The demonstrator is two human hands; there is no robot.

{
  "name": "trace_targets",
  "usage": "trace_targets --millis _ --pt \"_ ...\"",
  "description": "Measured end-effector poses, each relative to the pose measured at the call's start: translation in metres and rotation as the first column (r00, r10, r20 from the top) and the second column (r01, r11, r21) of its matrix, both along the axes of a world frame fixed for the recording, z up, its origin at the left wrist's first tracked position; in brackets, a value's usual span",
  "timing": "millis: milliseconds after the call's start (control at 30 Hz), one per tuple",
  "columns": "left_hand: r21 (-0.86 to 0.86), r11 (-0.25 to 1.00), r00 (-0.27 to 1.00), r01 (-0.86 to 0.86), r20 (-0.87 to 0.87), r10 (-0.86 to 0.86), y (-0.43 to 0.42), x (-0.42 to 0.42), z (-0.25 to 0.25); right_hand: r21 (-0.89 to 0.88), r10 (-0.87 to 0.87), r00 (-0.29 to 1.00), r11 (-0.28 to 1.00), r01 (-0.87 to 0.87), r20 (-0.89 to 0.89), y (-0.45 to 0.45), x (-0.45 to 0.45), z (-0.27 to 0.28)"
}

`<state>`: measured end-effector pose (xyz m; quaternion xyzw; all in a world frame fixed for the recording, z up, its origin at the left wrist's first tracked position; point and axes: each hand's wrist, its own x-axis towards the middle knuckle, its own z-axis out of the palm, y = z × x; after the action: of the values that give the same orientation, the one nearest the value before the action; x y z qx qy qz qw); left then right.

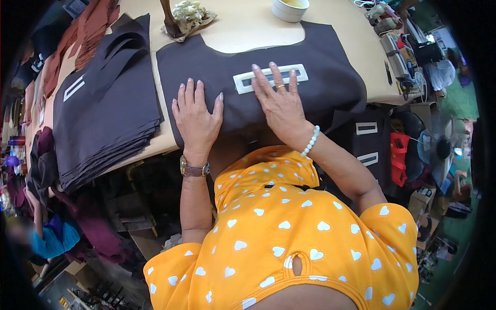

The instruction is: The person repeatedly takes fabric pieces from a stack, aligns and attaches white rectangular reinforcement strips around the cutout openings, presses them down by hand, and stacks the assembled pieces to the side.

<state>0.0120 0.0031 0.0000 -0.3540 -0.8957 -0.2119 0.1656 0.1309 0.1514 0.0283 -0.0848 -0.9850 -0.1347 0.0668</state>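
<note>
A dark garment panel (pixel 330 67) with a scooped neckline lies across the table in front of me. On it sits a white rectangular frame-shaped patch (pixel 240 83) with a dark slot down its middle. My right hand (pixel 281 103) rests with spread fingers over this patch, fingertips on its white border. Flat on the panel's left part lies my left hand (pixel 196 116), fingers apart, holding nothing. Left of it is a stack of similar dark cut panels (pixel 108 116), the top one bearing a smaller white rectangular patch (pixel 74 89).
A white bowl (pixel 289 11) with yellowish contents stands at the far edge. Near it a brush-like handle (pixel 169 18) rises beside a pale crumpled mass (pixel 194 15). Rust-coloured cloth (pixel 95 36) lies far left. More dark panels with white patches (pixel 367 128) hang at right. A person in blue (pixel 57 237) is at left.
</note>
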Motion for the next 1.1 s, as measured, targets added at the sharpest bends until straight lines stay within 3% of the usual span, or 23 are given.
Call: trace_targets --millis 200,300,367,400,433,500,533,567,633,667,767,833,867,900,967,1033,1067,1100 --pt "-0.013 1.0 1.0 0.0 -0.015 0.0 0.0 -0.001 -0.003 -0.062 0.075 0.995 0.995 -0.08 -0.073 -0.021 -0.018 -0.006" --pt "-0.022 1.0 1.0 0.006 -0.018 -0.006 0.0 -0.002 -0.002 -0.238 0.11 0.99 0.963 -0.128 -0.089 -0.009 -0.022 -0.003" --pt "-0.028 0.999 1.0 0.025 0.013 -0.025 -0.004 -0.006 0.003 -0.632 0.178 0.977 0.745 -0.214 -0.121 0.025 -0.018 0.002" --pt "0.033 0.999 0.999 0.001 0.042 -0.002 -0.007 -0.014 0.002 -0.614 0.115 0.969 0.756 -0.227 -0.218 0.042 -0.014 0.008" --pt "0.062 0.994 0.994 -0.094 -0.047 0.097 -0.009 -0.019 0.004 -0.596 0.055 0.949 0.766 -0.24 -0.312 0.061 -0.008 0.014" --pt "0.012 0.953 0.953 -0.303 -0.02 0.304 -0.014 -0.03 0.009 -0.52 -0.198 0.878 0.852 -0.065 -0.435 0.112 0.011 0.009" --pt "0.003 0.947 0.943 -0.322 -0.086 0.321 -0.017 -0.035 0.006 -0.452 -0.353 0.845 0.879 0.153 -0.402 0.133 0.024 0.007" --pt "-0.006 0.944 0.944 -0.328 -0.018 0.328 -0.014 -0.036 0.009 -0.373 -0.5 0.776 0.853 0.366 -0.383 0.15 0.034 0.006" --pt "-0.023 0.938 0.931 -0.345 0.116 0.345 -0.008 -0.037 0.019 -0.319 -0.775 0.574 0.632 0.706 -0.266 0.161 0.048 0.02" --pt "0.049 0.948 0.947 -0.314 0.093 0.308 -0.006 -0.04 0.015 -0.36 -0.794 0.558 0.607 0.709 -0.24 0.165 0.052 0.021" --pt "0.046 0.96 0.947 -0.277 0.185 0.264 0.0 -0.041 0.015 -0.514 -0.823 0.547 0.539 0.667 -0.152 0.177 0.056 0.014" --pt "0.251 0.923 0.93 -0.291 0.301 0.212 0.004 -0.04 0.017 -0.659 -0.801 0.589 0.499 0.563 -0.103 0.188 0.054 0.004" --pt "0.348 0.888 0.92 -0.299 0.351 0.172 0.006 -0.04 0.019 -0.651 -0.783 0.6 0.542 0.531 -0.162 0.195 0.055 -0.001" --pt "0.441 0.843 0.909 -0.308 0.398 0.124 0.009 -0.039 0.021 -0.756 -0.792 0.588 0.484 0.441 -0.164 0.201 0.055 -0.007" --pt "0.519 0.804 0.933 -0.29 0.34 0.118 0.009 -0.039 0.028 -0.908 -0.821 0.546 0.342 0.24 -0.165 0.215 0.063 -0.014" --pt "0.546 0.803 0.963 -0.24 0.241 0.124 0.009 -0.038 0.036 -0.94 -0.808 0.576 0.28 0.196 -0.121 0.205 0.072 -0.007" --pt "0.623 0.768 0.98 -0.149 0.195 0.033 0.009 -0.04 0.035 -0.922 -0.789 0.601 0.315 0.223 -0.125 0.212 0.08 -0.021" --pt "0.695 0.716 0.988 -0.06 0.145 -0.058 0.01 -0.042 0.034 -0.975 -0.759 0.649 0.176 0.138 -0.045 0.194 0.085 0.0"
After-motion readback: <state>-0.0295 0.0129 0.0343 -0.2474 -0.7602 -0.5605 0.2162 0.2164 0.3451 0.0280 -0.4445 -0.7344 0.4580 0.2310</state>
